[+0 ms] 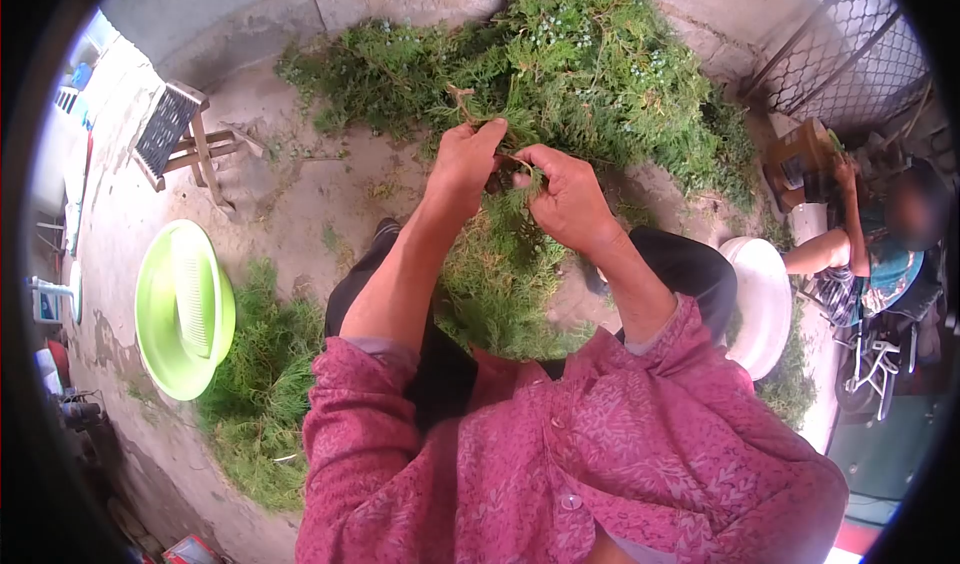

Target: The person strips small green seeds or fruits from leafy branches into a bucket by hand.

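Note:
My left hand (465, 159) and my right hand (565, 196) are raised together in front of me, both closed on one green leafy sprig (505, 154) with a brown stem poking up above my left fingers. Feathery green cuttings (500, 274) hang and lie between my knees beneath the hands. Behind the hands spreads a large heap of the same green branches (590, 64) on the concrete ground. I wear a pink patterned top and dark trousers.
A lime-green plastic basin (183, 309) sits on the ground at left beside a smaller pile of greenery (260, 394). A small wooden stool (185, 139) stands at upper left. A white basin (765, 304) is at right, near another seated person (870, 254). A wire fence (860, 54) closes the upper right.

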{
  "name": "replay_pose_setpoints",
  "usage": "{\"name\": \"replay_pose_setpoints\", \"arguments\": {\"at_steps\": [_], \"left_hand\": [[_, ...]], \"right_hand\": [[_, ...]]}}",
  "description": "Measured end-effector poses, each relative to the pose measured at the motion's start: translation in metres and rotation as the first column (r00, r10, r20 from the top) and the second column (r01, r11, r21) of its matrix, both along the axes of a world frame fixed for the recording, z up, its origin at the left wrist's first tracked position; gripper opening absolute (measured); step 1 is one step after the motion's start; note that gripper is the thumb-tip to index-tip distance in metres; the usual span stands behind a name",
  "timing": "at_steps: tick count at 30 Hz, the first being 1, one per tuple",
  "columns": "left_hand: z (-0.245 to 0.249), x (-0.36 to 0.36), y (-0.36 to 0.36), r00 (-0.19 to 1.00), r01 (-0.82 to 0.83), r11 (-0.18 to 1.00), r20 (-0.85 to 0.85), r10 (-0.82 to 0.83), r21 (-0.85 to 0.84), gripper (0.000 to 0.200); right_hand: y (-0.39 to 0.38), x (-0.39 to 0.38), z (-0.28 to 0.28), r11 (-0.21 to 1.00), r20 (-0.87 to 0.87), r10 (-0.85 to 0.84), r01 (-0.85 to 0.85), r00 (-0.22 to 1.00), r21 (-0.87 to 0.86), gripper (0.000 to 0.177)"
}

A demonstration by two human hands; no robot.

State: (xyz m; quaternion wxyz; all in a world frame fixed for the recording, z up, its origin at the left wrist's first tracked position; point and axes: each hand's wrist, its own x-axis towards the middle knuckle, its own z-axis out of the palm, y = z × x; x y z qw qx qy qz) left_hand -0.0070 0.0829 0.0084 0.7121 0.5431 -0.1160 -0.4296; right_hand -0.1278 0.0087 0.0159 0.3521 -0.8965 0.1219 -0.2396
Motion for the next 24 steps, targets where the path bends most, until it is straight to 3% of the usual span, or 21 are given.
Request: {"name": "replay_pose_setpoints", "arguments": {"at_steps": [5,7,8,9,10,11,13,14,16,17,19,20,22,24], "left_hand": [[-0.014,0.007,-0.003,0.998,0.023,1.0,0.052,-0.023,0.004,0.02],[-0.013,0.014,-0.003,0.995,0.019,0.999,0.094,-0.021,0.026,0.02],[-0.007,0.022,0.001,0.995,-0.06,0.993,0.087,0.051,0.102,0.02],[-0.002,0.028,0.003,0.988,-0.14,0.974,0.084,0.127,0.176,0.021],[0.001,0.031,0.005,0.988,-0.142,0.974,0.082,0.129,0.175,0.021],[0.002,0.034,0.006,0.978,-0.205,0.97,-0.015,0.209,0.133,0.02],[-0.002,0.032,0.005,0.951,-0.262,0.961,-0.147,0.273,0.093,0.019],[-0.005,0.029,0.003,0.951,-0.259,0.961,-0.146,0.271,0.093,0.019],[-0.007,0.024,-0.001,0.945,-0.26,0.953,-0.16,0.284,0.155,0.021],[-0.009,0.026,-0.002,0.948,-0.251,0.952,-0.152,0.278,0.173,0.022],[-0.008,0.024,-0.003,0.951,-0.252,0.953,-0.139,0.276,0.17,0.022],[-0.008,0.022,-0.002,0.953,-0.253,0.953,-0.129,0.275,0.169,0.022],[-0.009,0.02,-0.003,0.958,-0.242,0.958,-0.116,0.261,0.155,0.022],[-0.01,0.019,-0.001,0.963,-0.231,0.962,-0.103,0.248,0.147,0.022]], "right_hand": [[0.005,-0.005,0.001,0.991,-0.198,0.012,0.016,0.98,0.135,0.019],[0.003,-0.008,0.001,0.921,-0.291,0.144,-0.021,0.946,0.389,0.022],[0.0,-0.016,0.003,0.922,-0.289,0.145,-0.022,0.946,0.388,0.022],[-0.002,-0.027,0.005,0.739,-0.306,0.236,0.034,0.922,0.673,0.022],[-0.001,-0.034,0.007,0.471,-0.291,0.327,0.112,0.899,0.875,0.023],[0.002,-0.039,0.01,0.472,-0.292,0.326,0.113,0.899,0.874,0.023],[0.007,-0.046,0.019,0.229,-0.074,0.235,0.018,0.969,0.973,0.019],[0.007,-0.046,0.019,0.228,-0.073,0.233,0.018,0.97,0.973,0.019],[0.006,-0.04,0.015,0.409,-0.091,0.083,0.05,0.992,0.911,0.015],[0.004,-0.038,0.01,0.409,-0.088,0.082,0.047,0.993,0.911,0.015],[0.002,-0.032,0.0,0.834,-0.135,0.035,0.045,0.99,0.551,0.023],[0.004,-0.029,0.0,0.834,-0.135,0.037,0.044,0.99,0.549,0.023],[0.011,-0.021,0.0,0.983,-0.068,-0.095,0.105,0.993,0.152,0.026],[0.01,-0.013,-0.007,0.991,-0.084,-0.107,0.113,0.991,0.076,0.027]]}}
